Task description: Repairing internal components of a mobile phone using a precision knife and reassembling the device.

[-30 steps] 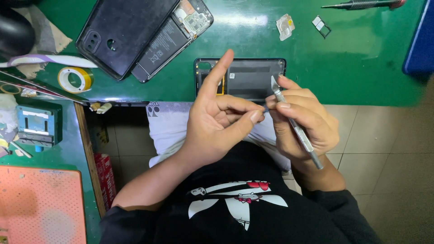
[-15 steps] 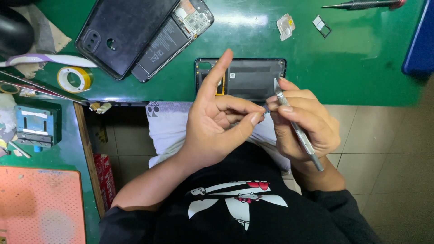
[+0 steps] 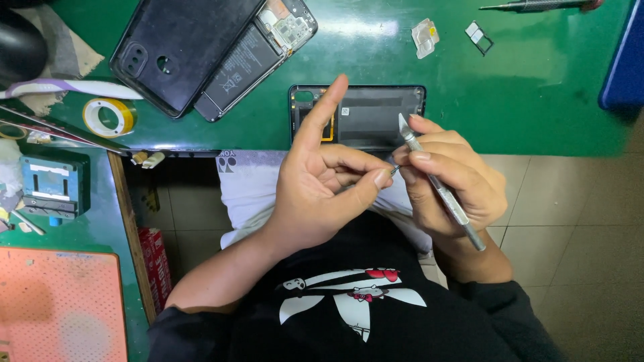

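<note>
Seen from above, over a green work mat [image 3: 537,87] at the table's edge. Left hand [image 3: 322,184] held palm-up above the lap, index finger pointing straight up, thumb and curled fingers pinched on something tiny and pale at their tips [image 3: 392,171], too small to identify. Right hand [image 3: 449,181] just beside it, fingertips touching the left's, closed around a slim metal craft knife [image 3: 436,184], blade end up near the mat's edge, handle slanting down past the wrist. Directly behind both hands, a dark phone back cover [image 3: 365,114] lying flat on the mat, inner side up. Further back to the left, an opened phone [image 3: 248,57] with battery and circuit board exposed, overlapped by another dark rear shell [image 3: 174,47]. Near the left edge, a roll of yellow tape [image 3: 109,117]. Off to the right, a small clear plastic piece [image 3: 426,37], a little card tray [image 3: 478,37] and a screwdriver [image 3: 537,6] at the top edge.
</note>
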